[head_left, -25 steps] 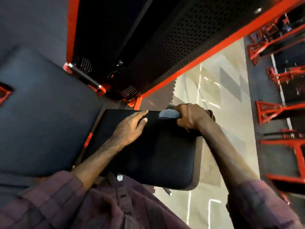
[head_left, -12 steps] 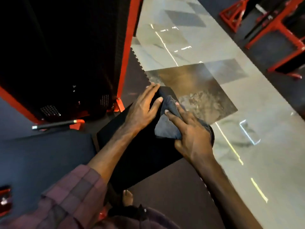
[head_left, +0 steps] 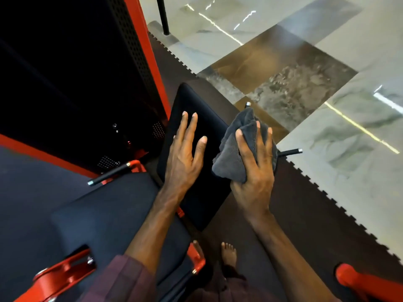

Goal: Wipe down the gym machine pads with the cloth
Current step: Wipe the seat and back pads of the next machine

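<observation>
While the left hand [head_left: 182, 158] lies flat with straight fingers on the black seat pad [head_left: 205, 199], the right hand [head_left: 256, 171] at its three o'clock grips the bunched grey cloth [head_left: 231, 158], pressing it on the pad's right edge.

No txt, labels, brand names, nos. or signs I can read anywhere in my head view.
</observation>
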Demonstrator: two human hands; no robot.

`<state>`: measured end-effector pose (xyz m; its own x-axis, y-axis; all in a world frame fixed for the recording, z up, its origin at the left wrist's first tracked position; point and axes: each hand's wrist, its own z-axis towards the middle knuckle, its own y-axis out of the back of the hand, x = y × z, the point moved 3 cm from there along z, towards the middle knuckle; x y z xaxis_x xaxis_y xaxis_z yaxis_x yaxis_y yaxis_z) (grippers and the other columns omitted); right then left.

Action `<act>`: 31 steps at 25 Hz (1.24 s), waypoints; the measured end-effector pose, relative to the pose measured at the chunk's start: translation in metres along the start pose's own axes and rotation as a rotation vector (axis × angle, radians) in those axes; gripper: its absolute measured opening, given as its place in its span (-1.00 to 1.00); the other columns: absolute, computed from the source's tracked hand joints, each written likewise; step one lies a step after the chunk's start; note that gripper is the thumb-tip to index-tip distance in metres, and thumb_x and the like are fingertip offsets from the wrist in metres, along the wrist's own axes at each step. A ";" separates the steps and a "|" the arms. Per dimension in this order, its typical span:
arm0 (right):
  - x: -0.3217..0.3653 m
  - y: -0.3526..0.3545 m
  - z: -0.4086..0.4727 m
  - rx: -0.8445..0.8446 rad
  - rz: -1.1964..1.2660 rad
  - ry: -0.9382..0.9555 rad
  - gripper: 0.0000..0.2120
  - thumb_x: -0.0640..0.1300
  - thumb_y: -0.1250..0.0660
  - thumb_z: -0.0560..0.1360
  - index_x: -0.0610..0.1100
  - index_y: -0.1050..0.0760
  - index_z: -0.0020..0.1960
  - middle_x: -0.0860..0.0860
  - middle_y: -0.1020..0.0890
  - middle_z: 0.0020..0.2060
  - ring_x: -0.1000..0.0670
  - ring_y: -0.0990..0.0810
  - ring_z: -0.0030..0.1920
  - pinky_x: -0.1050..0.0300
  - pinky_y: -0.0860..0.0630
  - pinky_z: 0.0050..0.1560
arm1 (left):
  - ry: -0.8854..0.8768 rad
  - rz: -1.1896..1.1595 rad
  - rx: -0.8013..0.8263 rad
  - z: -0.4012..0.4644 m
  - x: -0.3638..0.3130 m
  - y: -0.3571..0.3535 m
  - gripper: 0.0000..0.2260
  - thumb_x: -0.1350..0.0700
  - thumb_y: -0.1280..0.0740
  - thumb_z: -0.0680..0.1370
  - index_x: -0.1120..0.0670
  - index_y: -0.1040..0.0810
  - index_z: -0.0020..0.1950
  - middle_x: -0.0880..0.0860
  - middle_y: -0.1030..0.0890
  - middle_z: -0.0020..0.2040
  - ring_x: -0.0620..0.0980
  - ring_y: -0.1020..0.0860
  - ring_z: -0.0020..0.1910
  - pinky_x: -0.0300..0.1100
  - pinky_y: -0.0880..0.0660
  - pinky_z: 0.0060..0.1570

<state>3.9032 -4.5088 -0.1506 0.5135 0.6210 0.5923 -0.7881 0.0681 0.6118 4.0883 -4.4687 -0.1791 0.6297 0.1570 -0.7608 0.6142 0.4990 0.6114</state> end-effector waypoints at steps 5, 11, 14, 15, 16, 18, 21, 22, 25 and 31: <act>-0.010 -0.029 -0.046 -0.165 0.268 -0.238 -0.29 -0.23 -0.53 0.57 -0.13 -0.29 0.63 -0.22 -0.21 0.65 -0.29 -0.16 0.66 -0.41 -0.31 0.52 | 0.061 0.002 0.144 -0.065 0.023 -0.020 -0.47 -0.01 -0.24 0.77 0.00 -0.18 0.72 -0.05 -0.14 0.73 -0.14 -0.10 0.70 0.21 -0.25 0.61; -0.023 -0.117 -0.163 -0.286 0.420 -0.604 -0.25 -0.43 -0.42 0.57 -0.19 -0.20 0.67 -0.10 -0.29 0.62 -0.16 -0.26 0.63 -0.24 -0.40 0.52 | 0.171 0.091 0.359 -0.150 0.140 -0.016 -0.48 -0.09 -0.21 0.76 -0.04 -0.21 0.71 -0.08 -0.22 0.70 -0.19 -0.15 0.67 0.04 -0.24 0.64; -0.028 -0.162 -0.223 -0.345 0.390 -0.675 -0.20 -0.59 -0.35 0.48 -0.30 -0.18 0.65 0.21 -0.35 0.51 0.17 -0.32 0.55 0.18 -0.37 0.48 | 0.132 0.176 0.484 -0.192 0.221 -0.010 -0.47 -0.10 -0.21 0.75 0.00 -0.23 0.71 -0.05 -0.24 0.69 -0.13 -0.16 0.68 0.05 -0.23 0.64; -0.030 -0.180 -0.241 -0.349 0.391 -0.705 -0.18 -0.61 -0.36 0.46 -0.33 -0.17 0.64 0.29 -0.33 0.47 0.28 -0.32 0.50 0.30 -0.35 0.44 | 0.117 0.203 0.505 -0.202 0.249 -0.009 -0.46 -0.12 -0.20 0.74 0.01 -0.24 0.70 -0.03 -0.26 0.69 -0.10 -0.17 0.68 0.09 -0.24 0.63; -0.033 -0.197 -0.258 -0.356 0.388 -0.737 -0.18 -0.60 -0.38 0.46 -0.34 -0.16 0.64 0.31 -0.31 0.46 0.35 -0.31 0.48 0.37 -0.33 0.41 | 0.114 0.228 0.524 -0.210 0.275 -0.008 -0.43 -0.14 -0.19 0.72 0.02 -0.26 0.70 -0.01 -0.27 0.68 -0.06 -0.18 0.68 0.14 -0.25 0.62; -0.039 -0.223 -0.287 -0.383 0.368 -0.794 -0.20 -0.48 -0.43 0.52 -0.31 -0.15 0.65 0.27 -0.28 0.49 0.34 -0.29 0.51 0.36 -0.32 0.44 | 0.117 0.287 0.549 -0.218 0.321 -0.008 -0.40 -0.16 -0.17 0.68 0.05 -0.28 0.69 0.04 -0.30 0.67 0.01 -0.19 0.68 0.23 -0.25 0.60; -0.057 -0.256 -0.325 -0.387 0.394 -0.942 -0.24 -0.25 -0.43 0.57 -0.08 -0.18 0.68 0.15 -0.35 0.56 0.17 -0.40 0.53 0.23 -0.41 0.46 | 0.064 0.415 0.564 -0.215 0.381 -0.008 -0.40 -0.16 -0.16 0.67 0.07 -0.31 0.67 0.11 -0.30 0.67 0.10 -0.19 0.68 0.35 -0.18 0.60; -0.064 -0.268 -0.336 -0.392 0.418 -1.059 -0.27 -0.18 -0.43 0.55 -0.03 -0.26 0.66 0.09 -0.46 0.52 0.15 -0.51 0.45 0.16 -0.49 0.42 | 0.033 0.473 0.558 -0.209 0.400 -0.007 -0.40 -0.17 -0.15 0.68 0.08 -0.32 0.66 0.13 -0.28 0.67 0.13 -0.18 0.69 0.37 -0.16 0.59; -0.086 -0.289 -0.364 -0.481 0.481 -1.364 -0.52 -0.19 -0.42 0.53 -0.11 -0.53 0.45 -0.02 -0.69 0.24 0.06 -0.67 0.22 0.02 -0.59 0.29 | -0.029 0.660 0.539 -0.191 0.449 0.005 -0.44 -0.15 -0.16 0.74 0.11 -0.28 0.67 0.17 -0.22 0.69 0.17 -0.11 0.70 0.40 -0.07 0.60; -0.089 -0.303 -0.365 -0.696 0.542 -1.573 -0.71 -0.35 -0.35 0.54 -0.01 -0.60 0.13 0.09 -0.67 -0.05 0.07 -0.67 -0.01 0.11 -0.61 0.12 | -0.083 0.841 0.485 -0.192 0.478 0.016 -0.36 -0.24 0.10 0.75 0.11 -0.12 0.72 0.12 -0.07 0.74 0.06 0.04 0.73 0.26 0.10 0.67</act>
<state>3.9726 -4.2996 -0.5805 -0.3414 -0.5324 0.7746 -0.7305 0.6688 0.1377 4.3076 -4.2218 -0.5752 0.9724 0.2317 -0.0279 0.0656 -0.1567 0.9855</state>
